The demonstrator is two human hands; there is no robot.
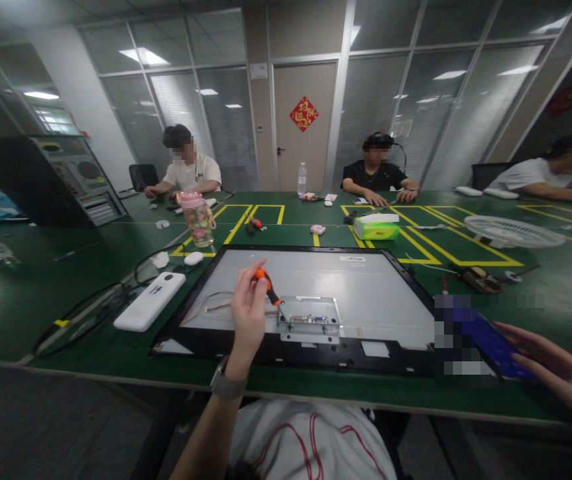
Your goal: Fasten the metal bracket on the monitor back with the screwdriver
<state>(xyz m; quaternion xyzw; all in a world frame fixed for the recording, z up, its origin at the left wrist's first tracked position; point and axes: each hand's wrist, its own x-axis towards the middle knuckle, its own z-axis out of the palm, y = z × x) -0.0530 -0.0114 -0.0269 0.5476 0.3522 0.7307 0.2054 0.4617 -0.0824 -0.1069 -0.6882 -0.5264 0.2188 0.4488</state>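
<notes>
My left hand is closed around an orange and black screwdriver. Its tip points down at the metal circuit-board cover on the back of a monitor panel lying flat on the green table. My right hand rests at the lower right with fingers stretched out, touching a phone that lies on the table edge.
A white power bank with black cables lies left of the panel. Further back stand a pink-lidded bottle, a green tissue box and a white fan grille. A computer case sits far left. Three people sit across the table.
</notes>
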